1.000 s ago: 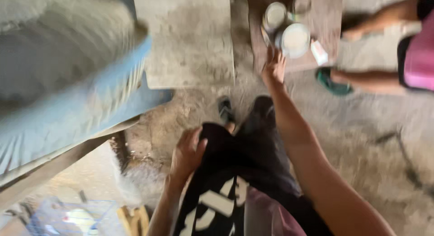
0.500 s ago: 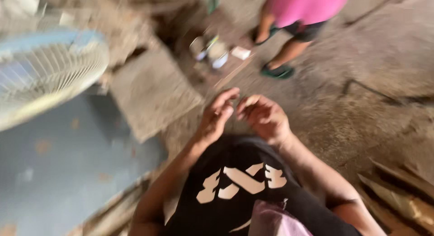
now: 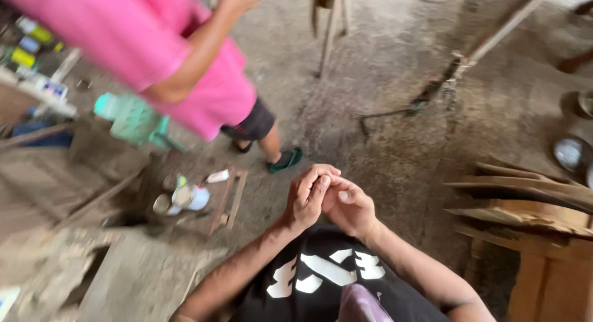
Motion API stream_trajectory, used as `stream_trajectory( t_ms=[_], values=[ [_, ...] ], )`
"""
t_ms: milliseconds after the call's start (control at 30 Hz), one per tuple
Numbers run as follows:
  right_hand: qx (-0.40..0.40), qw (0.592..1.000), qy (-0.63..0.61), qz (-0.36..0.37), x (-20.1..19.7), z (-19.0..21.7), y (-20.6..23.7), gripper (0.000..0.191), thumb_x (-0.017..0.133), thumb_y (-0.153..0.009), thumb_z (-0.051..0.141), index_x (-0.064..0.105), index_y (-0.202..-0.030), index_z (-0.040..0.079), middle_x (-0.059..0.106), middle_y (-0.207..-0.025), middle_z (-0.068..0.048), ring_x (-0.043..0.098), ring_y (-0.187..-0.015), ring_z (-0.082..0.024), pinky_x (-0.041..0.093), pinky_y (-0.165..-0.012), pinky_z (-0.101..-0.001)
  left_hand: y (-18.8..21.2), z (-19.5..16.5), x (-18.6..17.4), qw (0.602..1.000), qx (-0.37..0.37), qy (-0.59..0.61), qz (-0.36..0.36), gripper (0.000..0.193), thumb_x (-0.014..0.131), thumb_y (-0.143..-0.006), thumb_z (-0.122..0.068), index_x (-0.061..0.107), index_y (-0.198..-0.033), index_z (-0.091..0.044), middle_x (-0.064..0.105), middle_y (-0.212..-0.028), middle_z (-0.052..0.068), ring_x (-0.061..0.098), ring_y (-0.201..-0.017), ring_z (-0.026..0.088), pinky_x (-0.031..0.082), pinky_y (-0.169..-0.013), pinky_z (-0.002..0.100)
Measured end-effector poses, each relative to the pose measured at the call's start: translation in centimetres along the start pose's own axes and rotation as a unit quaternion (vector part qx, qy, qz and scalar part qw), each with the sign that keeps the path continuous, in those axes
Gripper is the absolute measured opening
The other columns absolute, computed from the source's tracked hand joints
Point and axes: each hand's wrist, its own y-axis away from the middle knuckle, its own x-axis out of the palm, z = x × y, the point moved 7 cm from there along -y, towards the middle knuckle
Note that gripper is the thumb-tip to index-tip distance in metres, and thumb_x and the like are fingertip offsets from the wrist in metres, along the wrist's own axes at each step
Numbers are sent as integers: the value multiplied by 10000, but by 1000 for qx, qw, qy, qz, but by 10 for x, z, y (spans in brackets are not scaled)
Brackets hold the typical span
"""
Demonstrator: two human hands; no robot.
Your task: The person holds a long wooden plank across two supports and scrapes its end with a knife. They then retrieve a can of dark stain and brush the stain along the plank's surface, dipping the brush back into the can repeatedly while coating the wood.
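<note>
Both hands meet at lower centre of frame, above a black garment with white print (image 3: 324,276). Left hand (image 3: 307,197) curls over the right hand (image 3: 349,206), fingers pressed together, grip of each closed on the other; whether anything sits inside, cannot tell. Just left of them, a low wooden pallet (image 3: 230,201) on the floor carries small tins and a white bottle (image 3: 196,198), well apart from the hands. Floor (image 3: 395,112) is bare packed dirt and rough concrete, grey-brown, dusty. Broken concrete slab (image 3: 123,272) at lower left. Stacked wooden planks (image 3: 525,204) at right edge, round metal lids (image 3: 571,152) above them. Another person in a pink shirt (image 3: 154,44) and dark shorts stands at upper left, green sandal (image 3: 286,159) on the floor. Teal plastic stool (image 3: 133,119) behind them. Shelf with bottles at far upper left, blurred.
</note>
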Motion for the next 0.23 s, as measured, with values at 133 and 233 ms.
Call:
stream_trajectory(
  t_ms=[133,233],
  values=[
    [-39,999,19,-20,-21,80,8,601,696,-897,279,569,-1361,-83,617,-1353,-194,570,-1300,-315,385,-1186,-447,-62,17,75,999,-13,5,39,186,535,-1049,-143,675,-1007,-28,752,-1000,114,738,-910,246,571,-811,329],
    [-79,996,16,-46,-38,111,8,640,691,-889,304,543,-1375,-86,600,-1384,-200,554,-1329,-325,366,-1198,-461,-87,43,108,997,-49,15,65,195,552,-1041,-164,693,-985,-42,762,-937,108,756,-865,242,581,-777,332]
  ],
)
